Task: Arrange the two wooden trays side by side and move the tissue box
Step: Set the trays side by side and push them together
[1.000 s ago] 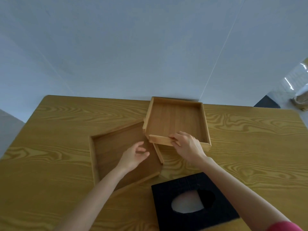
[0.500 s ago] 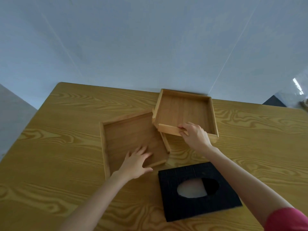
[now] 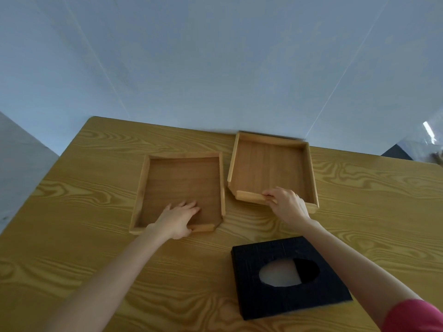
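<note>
on left tray (image 3: pixel 182 178), left hand (image 3: pixel 177 219) flat; right hand (image 3: pixel 287 204) grips right tray (image 3: pixel 271 168).

Plain indoor room, likely an office or home workspace. A wood-grain table (image 3: pixel 84 248) stands against a bare white wall (image 3: pixel 215 56) crossed by thin panel seams (image 3: pixel 98 58); on it lie one wooden tray (image 3: pixel 182 178), a second wooden tray (image 3: pixel 271 166) and a black tissue box (image 3: pixel 251 291).

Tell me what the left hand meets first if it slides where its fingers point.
Probably the right wall of the left tray; the left hand rests on it, only bare floor ahead.
</note>
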A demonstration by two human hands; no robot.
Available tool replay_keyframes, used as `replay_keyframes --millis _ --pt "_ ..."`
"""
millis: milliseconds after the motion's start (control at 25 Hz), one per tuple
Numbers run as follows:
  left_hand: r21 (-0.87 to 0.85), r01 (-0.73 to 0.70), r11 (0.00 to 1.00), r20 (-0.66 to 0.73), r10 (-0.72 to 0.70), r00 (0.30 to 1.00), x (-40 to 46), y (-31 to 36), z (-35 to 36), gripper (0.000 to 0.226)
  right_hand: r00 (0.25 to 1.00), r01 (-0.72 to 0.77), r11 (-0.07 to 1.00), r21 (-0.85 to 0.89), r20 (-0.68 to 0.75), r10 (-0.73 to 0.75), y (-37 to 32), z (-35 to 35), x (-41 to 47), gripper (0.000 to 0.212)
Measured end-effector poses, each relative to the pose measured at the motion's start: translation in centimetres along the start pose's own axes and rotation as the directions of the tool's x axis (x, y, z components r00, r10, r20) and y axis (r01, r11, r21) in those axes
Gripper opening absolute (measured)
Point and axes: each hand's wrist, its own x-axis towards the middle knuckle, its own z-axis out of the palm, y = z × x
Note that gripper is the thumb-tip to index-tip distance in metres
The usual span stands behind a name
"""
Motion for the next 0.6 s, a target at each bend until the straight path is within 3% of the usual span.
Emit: replay_keyframes --millis 320,600 --pt "-0.039 0.004 0.999 0.040 -0.003 0.999 1.2 -1.5 -1.0 0.075 0.997 0.011 0.995 -0.104 0.073 -0.003 0.9 0.7 1.6 0.027" --pt "-0.059 -0.008 0.998 0.034 0.010 0.999 1.5 -1.5 -0.9 0.073 0.995 -0.033 0.995 -0.096 0.091 0.042 -0.1 1.0 1.5 0.030"
